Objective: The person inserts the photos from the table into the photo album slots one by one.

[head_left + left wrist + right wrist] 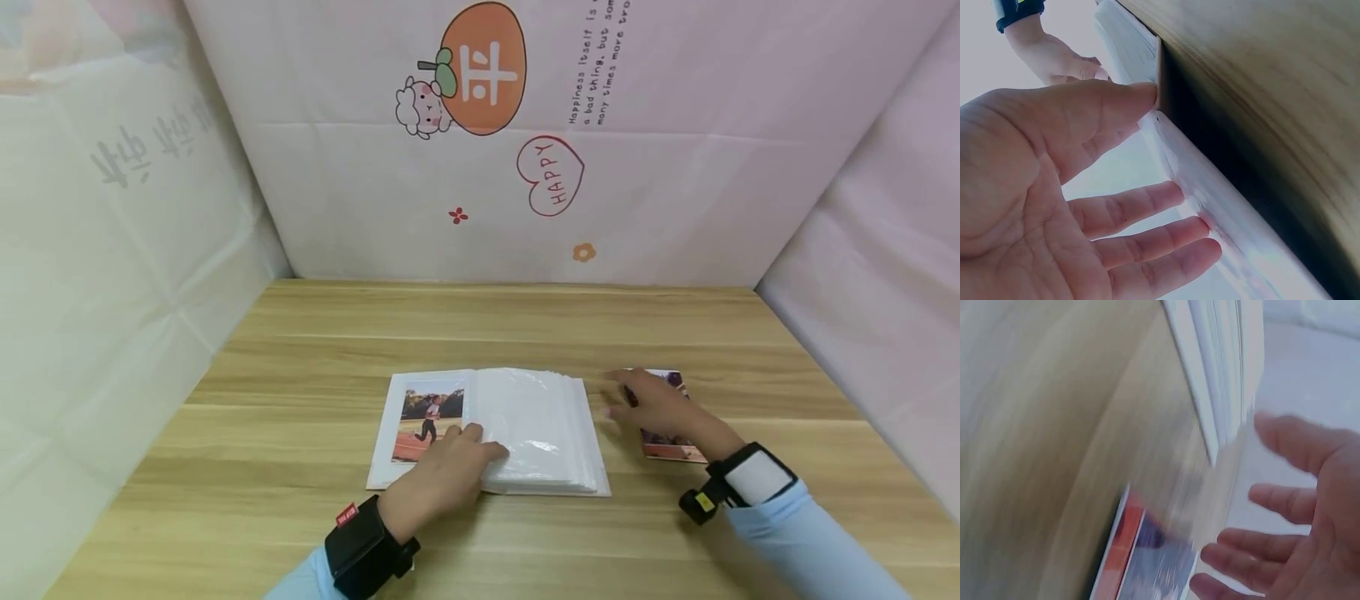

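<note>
A photo album [525,412] lies spread open on the wooden table. Its left page holds a photo [431,417] of a runner on a track; clear sleeves cover the right page. My left hand [450,471] rests across the middle of the album, fingers extended onto the pages and thumb near the spine [1159,78]. To the right of the album, my right hand [660,408] hovers over loose photos [675,450], its fingers spread and holding nothing. The right wrist view shows the photos [1160,565] below the fingers, stacked and partly cut off.
The wooden tabletop [300,350] surrounds the album. White printed cloth [337,192] hangs behind the table, and more cloth stands at both sides. Each wrist wears a strapped black device [367,546].
</note>
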`<state>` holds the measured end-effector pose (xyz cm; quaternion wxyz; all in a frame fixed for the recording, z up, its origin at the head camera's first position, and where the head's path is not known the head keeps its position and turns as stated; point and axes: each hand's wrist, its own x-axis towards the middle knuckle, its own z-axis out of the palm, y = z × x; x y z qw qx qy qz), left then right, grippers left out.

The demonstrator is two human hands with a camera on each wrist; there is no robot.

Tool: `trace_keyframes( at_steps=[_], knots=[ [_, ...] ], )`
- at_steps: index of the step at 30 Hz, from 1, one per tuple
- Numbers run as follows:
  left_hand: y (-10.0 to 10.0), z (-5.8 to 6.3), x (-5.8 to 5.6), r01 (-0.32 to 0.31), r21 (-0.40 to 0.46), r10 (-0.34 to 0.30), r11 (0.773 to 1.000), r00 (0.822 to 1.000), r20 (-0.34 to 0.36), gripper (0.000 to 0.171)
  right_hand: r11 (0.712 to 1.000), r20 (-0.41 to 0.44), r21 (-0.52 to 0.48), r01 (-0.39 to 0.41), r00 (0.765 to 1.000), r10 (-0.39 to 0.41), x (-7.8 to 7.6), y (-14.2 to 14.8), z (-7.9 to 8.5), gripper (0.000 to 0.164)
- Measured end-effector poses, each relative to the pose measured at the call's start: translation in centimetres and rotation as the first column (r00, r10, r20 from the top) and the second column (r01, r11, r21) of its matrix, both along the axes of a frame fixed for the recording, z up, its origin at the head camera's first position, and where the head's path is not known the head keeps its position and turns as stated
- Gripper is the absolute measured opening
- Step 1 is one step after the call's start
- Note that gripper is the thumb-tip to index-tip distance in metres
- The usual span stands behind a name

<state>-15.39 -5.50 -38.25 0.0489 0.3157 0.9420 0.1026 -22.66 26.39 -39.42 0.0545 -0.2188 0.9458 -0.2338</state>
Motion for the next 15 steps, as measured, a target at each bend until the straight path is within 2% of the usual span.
trace_keyframes(
  at_steps=[4, 8, 12, 15],
  knots=[
    [0.0, -0.1, 0.0, -0.003, -0.018, 0.003, 1.0, 1.0, -0.004, 0.037, 0.986, -0.031, 0.033, 0.165, 0.986, -0.164, -0.1, 1.7, -0.2, 0.046],
    [0.1, -0.2, 0.2, 0.002, -0.032, -0.003, 0.999, 1.0, -0.014, 0.039, 0.939, 0.024, 0.079, 0.334, 0.941, -0.337, 0.2, 3.4, -0.4, 0.041],
    [0.1, -0.2, 0.3, 0.01, -0.044, -0.012, 0.999, 0.999, -0.037, 0.039, 0.899, 0.121, 0.127, 0.419, 0.893, -0.433, 0.6, 4.8, -0.4, 0.035],
    [0.2, -0.1, 0.2, 0.015, -0.053, -0.017, 0.998, 0.999, -0.052, 0.037, 0.888, 0.181, 0.121, 0.443, 0.87, -0.459, 0.6, 5.4, -0.6, 0.037]
  ],
)
